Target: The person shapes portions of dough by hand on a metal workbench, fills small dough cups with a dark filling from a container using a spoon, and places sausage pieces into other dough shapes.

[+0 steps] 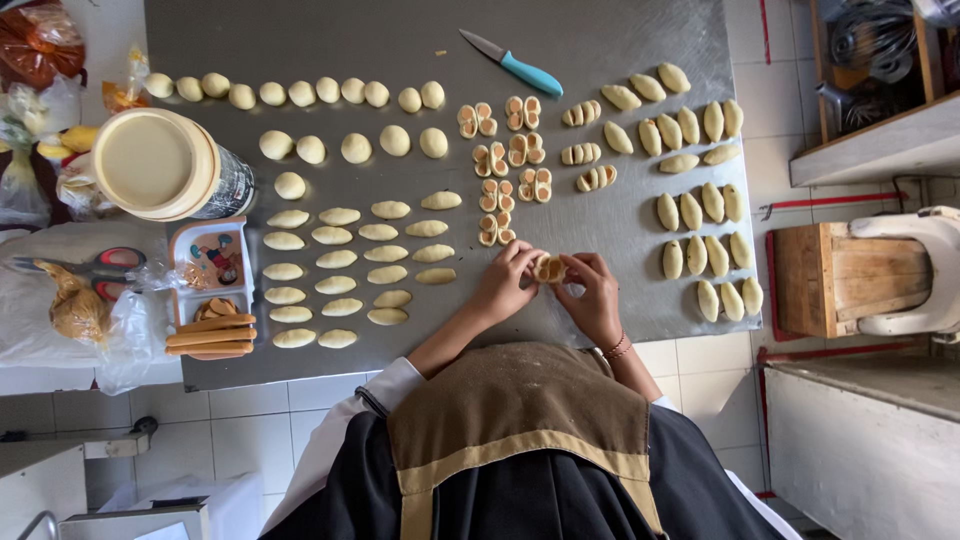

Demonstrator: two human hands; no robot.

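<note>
Bright, even light from above, sharp through the middle

The steel counter (620,240) shows a soft sheen without hard glare; shadows under the dough pieces are faint and short. Straight edges bow slightly towards the corners, where detail softens.

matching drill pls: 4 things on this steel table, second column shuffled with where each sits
Things:
1. knife with teal handle
2. lidded cream tub
3. dough piece with filling
4. flat oval dough pieces

Places:
A. between the left hand and right hand
B. top middle of the table, blade pointing left
C. in rows left of the hands
D. left edge of the table, beside the plastic bags

Pairs: 1-B, 2-D, 3-A, 4-C
</note>
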